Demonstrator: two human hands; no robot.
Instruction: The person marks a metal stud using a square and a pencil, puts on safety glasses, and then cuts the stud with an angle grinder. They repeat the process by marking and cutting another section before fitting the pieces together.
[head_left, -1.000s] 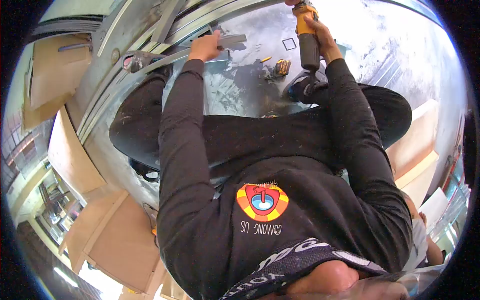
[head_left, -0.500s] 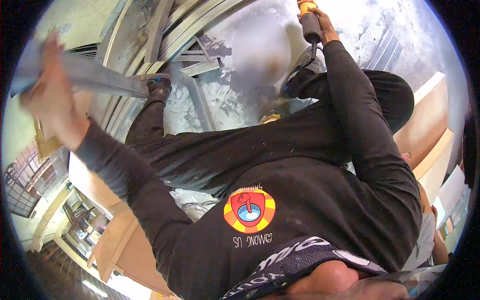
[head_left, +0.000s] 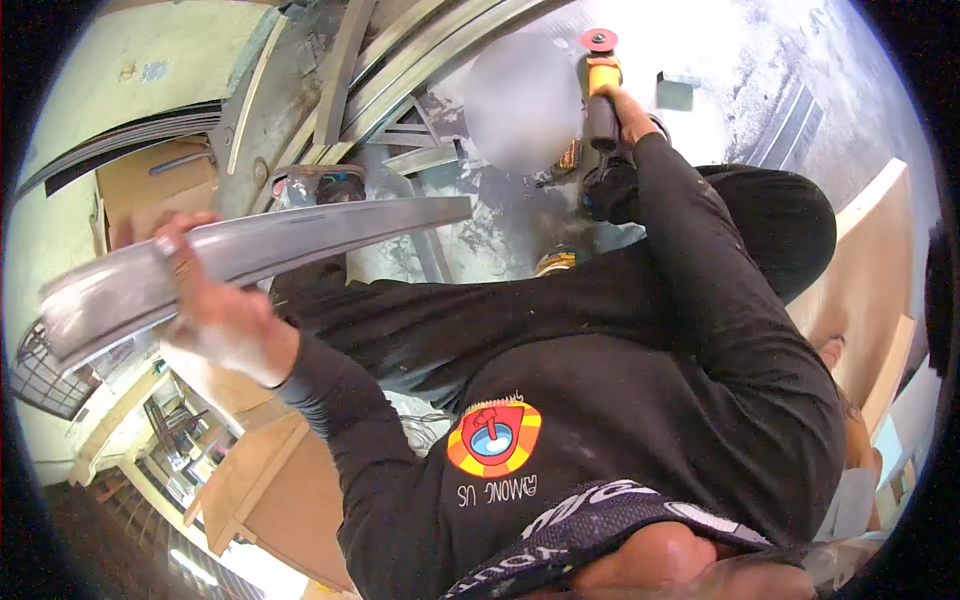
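Observation:
A long grey metal channel [head_left: 310, 235] lies across the left half of the view, and my left hand [head_left: 225, 310] is closed around it near its wider end. The hand is slightly smeared by motion. Out at the upper right, my right hand [head_left: 630, 115] wraps around an angle grinder [head_left: 603, 78] with a yellow body and dark handle. Its pinkish-red disc [head_left: 599, 40] points away from me and stands apart from the channel. Both my sleeves are black.
Metal bars [head_left: 400, 60] lie on the floor at top centre, beside a small grey-green block [head_left: 677, 92]. Wooden boards [head_left: 860, 270] lean on the right, near another person's arm [head_left: 858, 440]. A cardboard piece [head_left: 165, 190] sits at left. One round patch is blurred.
My left hand has moved right and toward me, swinging the channel's far end toward the middle. The grinder has come lower in view, so its disc now shows.

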